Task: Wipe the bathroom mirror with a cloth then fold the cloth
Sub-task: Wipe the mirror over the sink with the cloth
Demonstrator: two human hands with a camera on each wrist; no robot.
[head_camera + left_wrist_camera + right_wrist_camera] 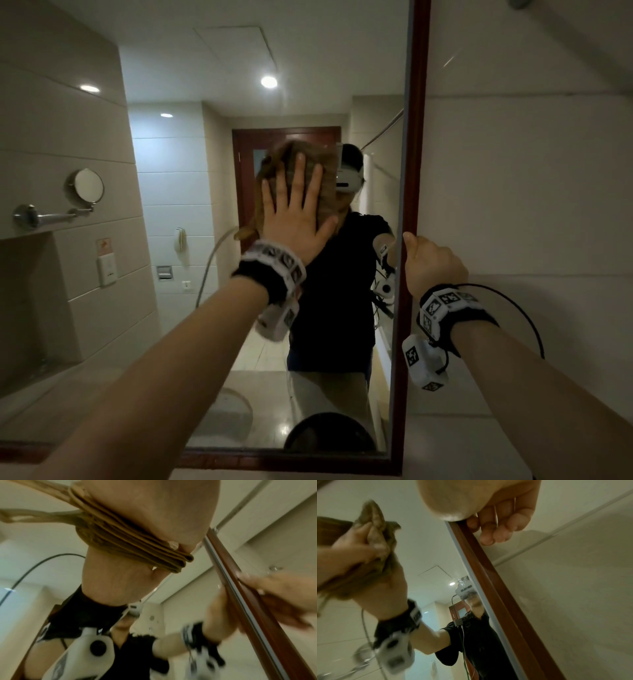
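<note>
- Left hand (297,219), fingers straight and spread, presses the brown cloth (322,168) flat against the mirror (191,144) glass.
- Right hand (432,263) grips the mirror's red-brown frame (416,137) at its right edge.
- No legible writing.

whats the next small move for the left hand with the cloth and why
Probably slide the left hand, fingers spread flat on the brown cloth, sideways across the mirror glass. The cloth is already pressed on the glass, and the right hand grips the wooden mirror frame, seemingly bracing for it.
</note>
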